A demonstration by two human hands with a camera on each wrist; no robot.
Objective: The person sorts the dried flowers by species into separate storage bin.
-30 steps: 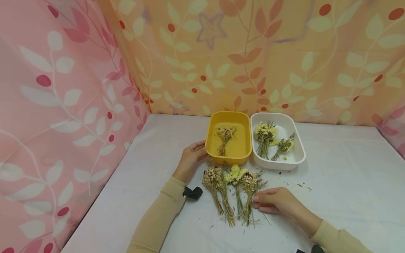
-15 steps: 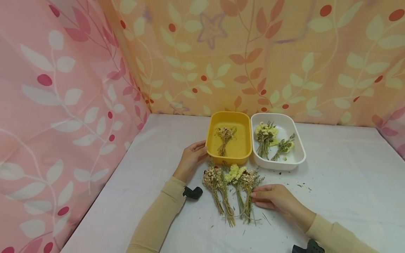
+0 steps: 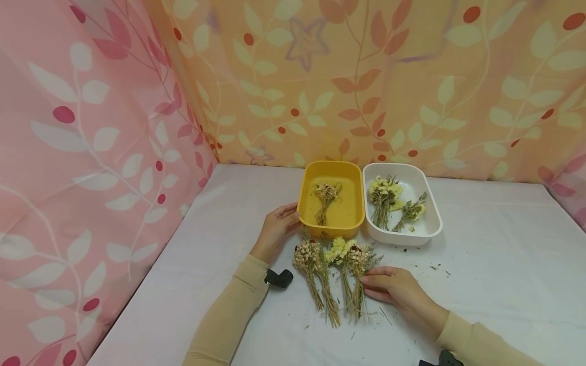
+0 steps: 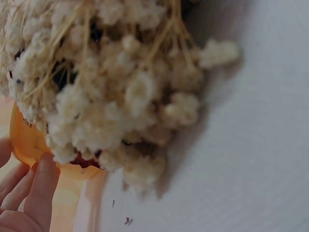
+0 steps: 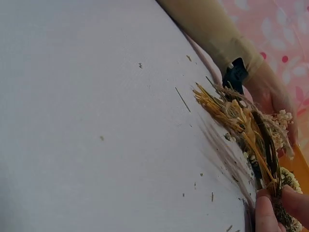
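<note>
My right hand [image 3: 400, 291] pinches the stems of the rightmost dried flower bunch [image 3: 359, 259], which has cream and brownish heads. In the right wrist view, thumb and fingertips [image 5: 265, 212] meet round its tied stems [image 5: 248, 130]. Left of it lie a pale yellow dried bunch [image 3: 340, 250] and a cream bunch [image 3: 306, 255], stems toward the front edge. My left hand [image 3: 276, 229] rests its fairly straight fingers against the left side of the yellow container [image 3: 350, 211]. In the left wrist view, cream flower heads [image 4: 116, 96] fill the foreground and partly hide that container.
One dried bunch [image 3: 327, 195] lies in the yellow container. Beside it stands a white container [image 3: 398, 239] holding a yellow bunch [image 3: 383, 192] and a smaller greenish-yellow one [image 3: 412, 211]. Plant crumbs dot the white tabletop [image 3: 494, 264]. A floral cloth [image 3: 403, 91] rises behind.
My right hand has moved slightly left and up onto the rightmost bunch, shifting it a little. The left hand stays at the yellow container.
</note>
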